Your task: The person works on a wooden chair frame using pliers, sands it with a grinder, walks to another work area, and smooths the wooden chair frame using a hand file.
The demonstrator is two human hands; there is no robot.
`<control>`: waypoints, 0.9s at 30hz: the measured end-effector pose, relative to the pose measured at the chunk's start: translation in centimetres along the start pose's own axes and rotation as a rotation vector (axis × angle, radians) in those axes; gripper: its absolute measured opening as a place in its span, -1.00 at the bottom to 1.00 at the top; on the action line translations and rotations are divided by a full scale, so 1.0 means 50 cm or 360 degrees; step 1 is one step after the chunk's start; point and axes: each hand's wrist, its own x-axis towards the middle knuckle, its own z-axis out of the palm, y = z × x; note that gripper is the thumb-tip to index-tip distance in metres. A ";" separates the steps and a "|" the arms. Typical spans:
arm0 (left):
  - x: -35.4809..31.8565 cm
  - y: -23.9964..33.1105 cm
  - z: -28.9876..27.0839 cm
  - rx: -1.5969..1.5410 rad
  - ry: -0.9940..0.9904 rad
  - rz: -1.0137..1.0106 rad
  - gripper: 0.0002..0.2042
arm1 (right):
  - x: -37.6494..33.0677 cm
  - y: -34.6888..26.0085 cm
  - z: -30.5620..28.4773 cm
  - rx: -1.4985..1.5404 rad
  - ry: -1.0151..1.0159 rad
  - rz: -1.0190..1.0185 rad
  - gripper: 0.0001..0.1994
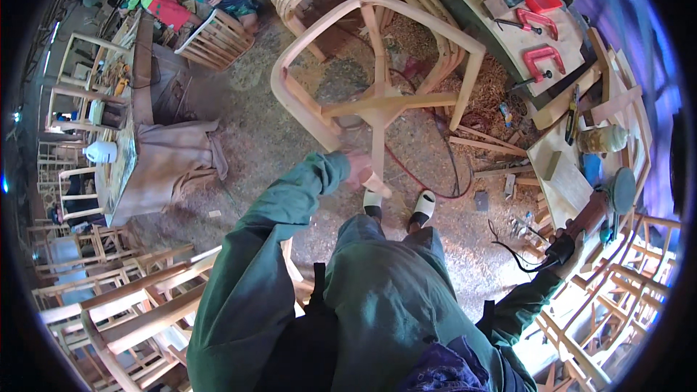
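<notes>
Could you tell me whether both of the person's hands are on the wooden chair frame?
No, only the left hand grips the wooden chair frame; the right hand holds a power sander off to the side.

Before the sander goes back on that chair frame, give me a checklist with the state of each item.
1. Left hand gripping the chair frame: ok, it holds a leg end of the upturned frame.
2. Right hand on the power sander: ok, it holds the handle, out to the right beside the workbench.
3. Sander disc off the wood: ok, apart from the frame.
4. Sander cord free: cannot tell, it trails down behind the hand.
5. Red cable on the floor: not ok, it loops by the feet.
6. Frame steady: cannot tell.
</notes>
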 end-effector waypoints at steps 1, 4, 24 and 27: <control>-0.006 -0.009 0.001 -0.0003 -0.0003 -0.0004 -0.79 | 0.007 0.011 -0.004 0.0027 -0.0014 -0.0056 -0.42; -0.012 -0.047 0.001 -0.0334 0.0151 0.0144 -0.70 | -0.014 0.001 0.015 0.0042 -0.0130 0.0006 -0.40; -0.177 -0.145 -0.020 -0.0778 0.0525 0.0014 -0.42 | -0.076 0.102 0.188 0.0023 -0.0206 -0.0005 -0.48; -0.204 -0.126 -0.034 -0.0613 0.0661 -0.0115 -0.39 | -0.085 0.109 0.200 -0.0056 -0.0187 -0.0104 -0.47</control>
